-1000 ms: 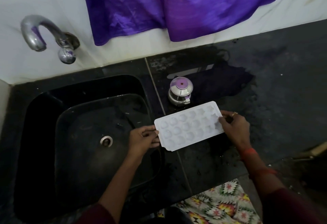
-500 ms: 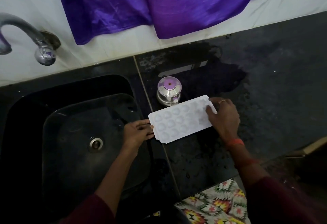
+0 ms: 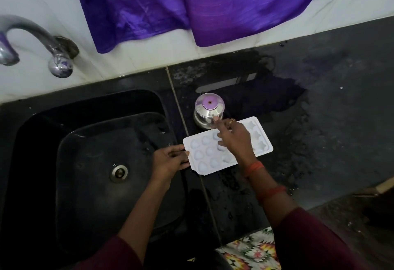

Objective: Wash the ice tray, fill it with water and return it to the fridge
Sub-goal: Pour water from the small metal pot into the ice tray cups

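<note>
Plainly the ice tray (image 3: 207, 155) has not reached water yet: it lies level over the counter (image 3: 330, 120), though I cannot tell whether it rests there or is held just above. The left hand (image 3: 168, 160) grips its near short end with fingers curled over the rim. The right hand (image 3: 234, 137) hovers across the tray's middle, fingers loose and fairly straight, holding nothing. Its forefinger reaches toward the steel container (image 3: 209, 107) just beyond the fingertips; whether it touches is unclear. I judge the step to be clearing or fetching that container before the wash. To do it well, take the container by its body, not its purple lid, and lift it straight so it does not knock the tray's far rim. Meanwhile the left-hand grip should stay firm, since one end alone carries the tray. The sink (image 3: 85, 174) opens directly under and left of the left hand, with the tap (image 3: 32, 33) well beyond it, so the tray must travel leftward, flat, cups up.
</note>
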`<state>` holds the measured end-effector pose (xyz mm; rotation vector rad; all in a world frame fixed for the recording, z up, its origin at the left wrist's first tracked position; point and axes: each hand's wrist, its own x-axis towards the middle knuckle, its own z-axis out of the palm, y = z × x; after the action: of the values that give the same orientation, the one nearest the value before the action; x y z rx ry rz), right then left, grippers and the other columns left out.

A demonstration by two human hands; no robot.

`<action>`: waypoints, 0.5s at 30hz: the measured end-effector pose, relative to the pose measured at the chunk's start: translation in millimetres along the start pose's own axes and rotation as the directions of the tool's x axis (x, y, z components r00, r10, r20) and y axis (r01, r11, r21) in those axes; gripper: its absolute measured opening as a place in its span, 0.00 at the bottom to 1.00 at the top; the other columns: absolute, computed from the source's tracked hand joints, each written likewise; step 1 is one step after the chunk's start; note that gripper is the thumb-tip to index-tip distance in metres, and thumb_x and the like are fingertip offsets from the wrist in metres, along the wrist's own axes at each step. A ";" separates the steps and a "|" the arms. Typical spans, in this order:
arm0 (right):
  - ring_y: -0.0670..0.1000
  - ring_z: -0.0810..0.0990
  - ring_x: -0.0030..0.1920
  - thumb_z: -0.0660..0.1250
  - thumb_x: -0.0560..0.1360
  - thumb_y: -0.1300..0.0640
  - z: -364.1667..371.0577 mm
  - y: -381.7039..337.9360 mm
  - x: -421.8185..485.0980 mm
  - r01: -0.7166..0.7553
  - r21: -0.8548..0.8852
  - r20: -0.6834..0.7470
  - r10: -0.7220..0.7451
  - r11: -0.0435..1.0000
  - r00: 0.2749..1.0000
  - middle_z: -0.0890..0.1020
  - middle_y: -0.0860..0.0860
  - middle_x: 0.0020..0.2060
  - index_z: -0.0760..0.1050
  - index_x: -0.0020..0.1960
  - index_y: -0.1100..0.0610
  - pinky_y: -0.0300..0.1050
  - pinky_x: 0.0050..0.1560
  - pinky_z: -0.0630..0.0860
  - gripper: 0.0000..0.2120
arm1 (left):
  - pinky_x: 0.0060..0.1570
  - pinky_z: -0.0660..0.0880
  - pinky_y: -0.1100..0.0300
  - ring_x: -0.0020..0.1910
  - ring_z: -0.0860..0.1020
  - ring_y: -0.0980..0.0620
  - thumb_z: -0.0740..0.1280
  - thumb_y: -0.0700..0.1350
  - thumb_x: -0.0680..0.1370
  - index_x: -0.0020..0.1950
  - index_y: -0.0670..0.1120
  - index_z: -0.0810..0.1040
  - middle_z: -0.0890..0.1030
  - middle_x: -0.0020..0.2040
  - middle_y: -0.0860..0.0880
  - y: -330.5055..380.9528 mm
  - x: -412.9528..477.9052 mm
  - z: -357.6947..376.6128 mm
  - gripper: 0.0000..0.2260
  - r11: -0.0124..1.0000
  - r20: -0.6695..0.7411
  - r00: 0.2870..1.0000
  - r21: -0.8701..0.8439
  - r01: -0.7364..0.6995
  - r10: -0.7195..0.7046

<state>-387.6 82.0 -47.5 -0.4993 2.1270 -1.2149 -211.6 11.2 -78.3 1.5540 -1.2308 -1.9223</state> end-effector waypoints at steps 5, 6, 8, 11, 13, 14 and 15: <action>0.58 0.88 0.43 0.68 0.76 0.35 6.5 -10.5 2.8 -0.167 0.148 0.130 0.148 0.975 0.980 0.87 0.58 0.39 0.83 0.37 0.56 0.60 0.52 0.84 0.25 | 0.41 0.83 0.54 0.40 0.86 0.47 0.74 0.30 0.72 0.52 0.36 0.83 0.86 0.42 0.41 -1.0 2.3 -0.6 0.09 1.000 -0.008 1.000 -0.010 0.013 -0.013; 0.58 0.88 0.44 0.68 0.76 0.36 7.1 -11.6 3.8 -0.168 0.165 0.128 0.148 0.972 0.981 0.87 0.58 0.39 0.83 0.36 0.57 0.59 0.51 0.85 0.25 | 0.40 0.83 0.54 0.40 0.86 0.47 0.74 0.30 0.72 0.51 0.36 0.83 0.86 0.42 0.41 -0.9 2.2 -0.7 0.09 1.000 -0.008 1.000 -0.009 0.012 -0.012; 0.59 0.88 0.45 0.69 0.77 0.39 8.2 -13.6 6.5 -0.159 0.189 0.113 0.139 0.969 0.984 0.86 0.56 0.36 0.82 0.35 0.59 0.55 0.49 0.86 0.25 | 0.38 0.82 0.56 0.38 0.86 0.49 0.74 0.30 0.72 0.51 0.37 0.83 0.85 0.41 0.41 -0.7 1.6 -0.7 0.08 1.000 -0.008 1.000 -0.013 0.012 -0.012; 0.56 0.88 0.43 0.69 0.78 0.41 8.1 -12.4 10.1 -0.122 0.185 0.091 0.107 0.975 0.990 0.85 0.53 0.33 0.83 0.35 0.60 0.54 0.51 0.85 0.25 | 0.38 0.82 0.57 0.38 0.85 0.49 0.73 0.30 0.73 0.51 0.37 0.83 0.85 0.42 0.41 0.2 1.1 0.1 0.08 1.000 -0.002 1.000 -0.013 0.012 -0.012; 0.52 0.88 0.41 0.68 0.78 0.39 7.6 -7.9 10.8 -0.084 0.148 0.093 0.070 0.985 0.993 0.86 0.52 0.34 0.83 0.35 0.60 0.55 0.55 0.84 0.26 | 0.38 0.82 0.57 0.38 0.85 0.50 0.73 0.30 0.73 0.51 0.37 0.83 0.85 0.43 0.40 0.1 1.8 0.0 0.09 1.000 -0.006 1.000 -0.014 0.015 -0.015; 0.51 0.88 0.41 0.67 0.78 0.38 7.3 -6.1 10.3 -0.061 0.123 0.098 0.049 0.991 0.994 0.87 0.52 0.36 0.82 0.36 0.61 0.56 0.57 0.83 0.27 | 0.37 0.82 0.57 0.37 0.85 0.50 0.73 0.30 0.73 0.51 0.37 0.83 0.85 0.42 0.40 0.1 2.0 0.0 0.09 1.000 -0.008 1.000 -0.015 0.017 -0.017; 0.49 0.88 0.39 0.66 0.78 0.37 7.0 -4.2 10.3 -0.039 0.099 0.098 0.029 0.994 0.995 0.87 0.53 0.36 0.82 0.36 0.61 0.56 0.58 0.82 0.28 | 0.37 0.82 0.57 0.37 0.85 0.50 0.73 0.30 0.73 0.51 0.36 0.83 0.85 0.42 0.40 0.1 2.1 -0.1 0.09 1.000 -0.007 1.000 -0.015 0.018 -0.018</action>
<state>-390.3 69.4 -49.9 -0.4652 1.9751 -1.2472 -212.1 9.6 -79.5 1.5685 -1.2009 -1.9307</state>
